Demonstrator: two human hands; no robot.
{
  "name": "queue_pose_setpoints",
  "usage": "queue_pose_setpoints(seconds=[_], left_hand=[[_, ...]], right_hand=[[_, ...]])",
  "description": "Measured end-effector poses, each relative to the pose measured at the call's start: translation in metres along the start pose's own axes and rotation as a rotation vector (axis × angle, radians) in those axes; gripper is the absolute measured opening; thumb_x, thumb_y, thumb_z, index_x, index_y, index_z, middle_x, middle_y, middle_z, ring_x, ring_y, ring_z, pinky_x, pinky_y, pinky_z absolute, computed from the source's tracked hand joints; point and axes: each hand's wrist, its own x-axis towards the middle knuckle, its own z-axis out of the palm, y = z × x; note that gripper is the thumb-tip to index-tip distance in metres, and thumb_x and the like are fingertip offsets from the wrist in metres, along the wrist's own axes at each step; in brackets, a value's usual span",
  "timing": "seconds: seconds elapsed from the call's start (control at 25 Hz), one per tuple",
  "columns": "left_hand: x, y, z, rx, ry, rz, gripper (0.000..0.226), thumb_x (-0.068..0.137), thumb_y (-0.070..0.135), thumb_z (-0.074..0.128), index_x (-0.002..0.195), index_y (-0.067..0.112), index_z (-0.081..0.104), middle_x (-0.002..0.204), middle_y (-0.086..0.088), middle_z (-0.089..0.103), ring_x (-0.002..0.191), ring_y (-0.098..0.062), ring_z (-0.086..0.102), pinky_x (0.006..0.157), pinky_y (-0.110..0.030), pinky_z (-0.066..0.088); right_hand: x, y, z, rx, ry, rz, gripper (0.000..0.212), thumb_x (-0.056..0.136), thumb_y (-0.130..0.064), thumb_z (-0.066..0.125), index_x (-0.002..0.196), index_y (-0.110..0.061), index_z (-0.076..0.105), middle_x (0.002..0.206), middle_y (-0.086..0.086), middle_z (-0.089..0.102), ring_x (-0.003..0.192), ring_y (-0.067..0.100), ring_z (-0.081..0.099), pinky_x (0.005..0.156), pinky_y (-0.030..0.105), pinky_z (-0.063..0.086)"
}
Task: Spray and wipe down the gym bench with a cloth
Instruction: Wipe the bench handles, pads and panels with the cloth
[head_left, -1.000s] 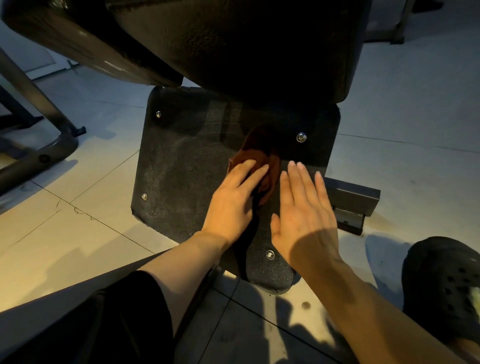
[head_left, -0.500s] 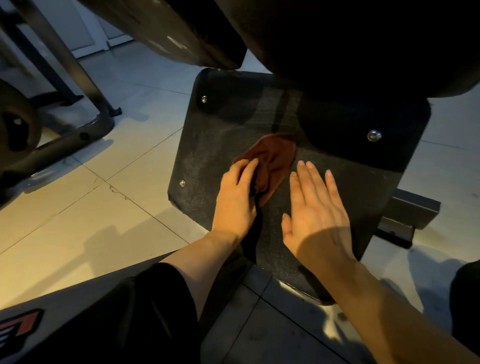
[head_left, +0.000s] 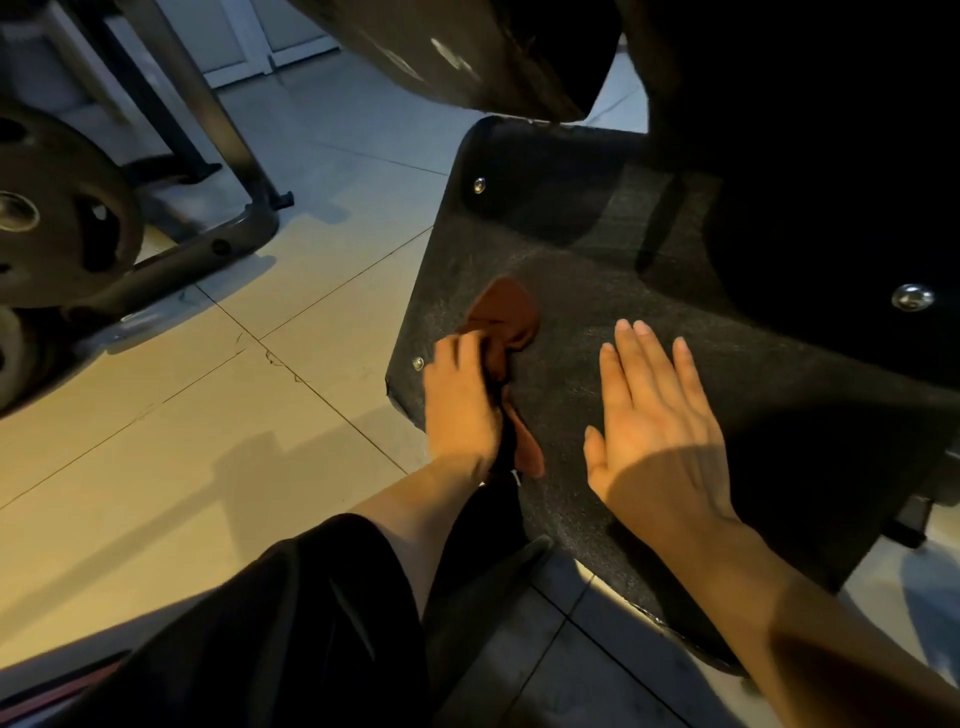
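Since a moment ago the left hand (head_left: 462, 400) has slid the brown cloth (head_left: 506, 317) toward the left edge of the dark foot plate (head_left: 597, 291), gripping it bunched, while the right hand (head_left: 660, 415) lies flat and spread, holding nothing, so unwiped plate lies to the cloth's right.

Under my right hand (head_left: 660, 431) the foot plate (head_left: 597, 312) shows a matt, gritty black surface, rough like grip tape, fixed with shiny domed metal bolts (head_left: 912, 298). The cloth (head_left: 506, 314) gripped in my left hand (head_left: 462, 400) is soft, rust-brown fabric, matt and creased. Bench padding (head_left: 467, 47) above: black vinyl with a faint sheen. Floor tiles (head_left: 208, 415): smooth, pale, lightly reflective. Weight plate (head_left: 57, 218): dull dark finish, metal hub.
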Motion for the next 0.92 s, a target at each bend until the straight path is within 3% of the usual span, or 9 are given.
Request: queue_pose_setpoints(seconds=[0.08, 0.12, 0.32, 0.4, 0.52, 0.56, 0.76, 0.8, 0.92], left_hand=[[0.009, -0.005, -0.004, -0.025, 0.030, -0.261, 0.051, 0.085, 0.001, 0.060, 0.133, 0.011, 0.045, 0.134, -0.014, 0.043, 0.119, -0.035, 0.044, 0.099, -0.038, 0.037], [0.014, 0.005, -0.004, -0.055, 0.041, -0.231, 0.055, 0.086, 0.002, 0.061, 0.137, 0.013, 0.043, 0.139, -0.012, 0.042, 0.126, -0.032, 0.041, 0.106, -0.037, 0.034], [0.032, 0.074, 0.006, -0.087, 0.038, 0.434, 0.056, 0.091, 0.011, 0.058, 0.145, 0.018, 0.041, 0.145, -0.010, 0.040, 0.134, -0.026, 0.033, 0.113, -0.032, 0.022], [0.044, 0.066, 0.008, -0.086, 0.078, 0.323, 0.053, 0.092, 0.011, 0.057, 0.143, 0.019, 0.044, 0.147, -0.010, 0.038, 0.134, -0.026, 0.034, 0.114, -0.035, 0.027], [0.062, 0.058, 0.008, -0.175, 0.146, -0.108, 0.056, 0.092, 0.006, 0.056, 0.144, 0.019, 0.042, 0.149, -0.005, 0.035, 0.134, -0.024, 0.034, 0.115, -0.034, 0.029], [0.060, 0.066, 0.008, -0.166, 0.162, -0.095, 0.057, 0.092, 0.007, 0.056, 0.145, 0.020, 0.040, 0.148, -0.005, 0.036, 0.133, -0.024, 0.034, 0.113, -0.033, 0.029], [0.036, 0.083, 0.006, -0.031, 0.057, 0.528, 0.054, 0.091, 0.012, 0.058, 0.142, 0.020, 0.046, 0.138, -0.013, 0.045, 0.122, -0.029, 0.042, 0.103, -0.036, 0.035], [0.048, 0.075, 0.004, -0.002, 0.053, 0.460, 0.054, 0.090, 0.010, 0.058, 0.142, 0.020, 0.046, 0.141, -0.012, 0.043, 0.125, -0.029, 0.040, 0.105, -0.036, 0.035], [0.071, 0.059, 0.000, -0.102, 0.103, -0.112, 0.052, 0.092, 0.005, 0.054, 0.142, 0.019, 0.046, 0.148, -0.007, 0.037, 0.133, -0.028, 0.036, 0.113, -0.035, 0.028]], right_hand=[[0.004, 0.001, -0.001, -0.012, 0.011, -0.015, 0.080, 0.066, -0.021, 0.078, 0.132, 0.011, 0.047, 0.145, 0.028, 0.039, 0.139, 0.037, 0.034, 0.114, 0.048, 0.014], [0.006, 0.002, -0.001, -0.017, 0.014, -0.024, 0.080, 0.067, -0.021, 0.077, 0.133, 0.011, 0.046, 0.146, 0.027, 0.039, 0.139, 0.037, 0.034, 0.114, 0.048, 0.013], [0.015, 0.003, 0.000, -0.021, 0.022, -0.072, 0.073, 0.074, -0.021, 0.070, 0.136, 0.009, 0.045, 0.147, 0.026, 0.037, 0.141, 0.036, 0.031, 0.116, 0.049, 0.017], [0.019, 0.006, -0.001, -0.021, 0.036, -0.084, 0.074, 0.073, -0.023, 0.071, 0.136, 0.008, 0.046, 0.147, 0.026, 0.037, 0.140, 0.035, 0.032, 0.116, 0.049, 0.016], [0.021, 0.012, -0.001, -0.028, 0.035, -0.093, 0.077, 0.070, -0.024, 0.074, 0.135, 0.008, 0.047, 0.147, 0.026, 0.039, 0.139, 0.035, 0.035, 0.115, 0.049, 0.016], [0.021, 0.013, -0.001, -0.025, 0.035, -0.095, 0.077, 0.070, -0.024, 0.074, 0.135, 0.008, 0.047, 0.146, 0.026, 0.039, 0.139, 0.035, 0.035, 0.115, 0.049, 0.016], [0.021, 0.013, -0.003, -0.029, 0.039, -0.102, 0.076, 0.068, -0.022, 0.076, 0.131, 0.010, 0.050, 0.143, 0.025, 0.044, 0.139, 0.035, 0.036, 0.115, 0.048, 0.017], [0.021, 0.014, -0.004, -0.024, 0.047, -0.098, 0.076, 0.068, -0.022, 0.076, 0.132, 0.010, 0.049, 0.143, 0.026, 0.043, 0.138, 0.035, 0.036, 0.115, 0.048, 0.017], [0.019, 0.020, -0.008, -0.031, 0.057, -0.075, 0.076, 0.069, -0.023, 0.074, 0.133, 0.009, 0.048, 0.145, 0.026, 0.041, 0.139, 0.036, 0.035, 0.114, 0.047, 0.016]])
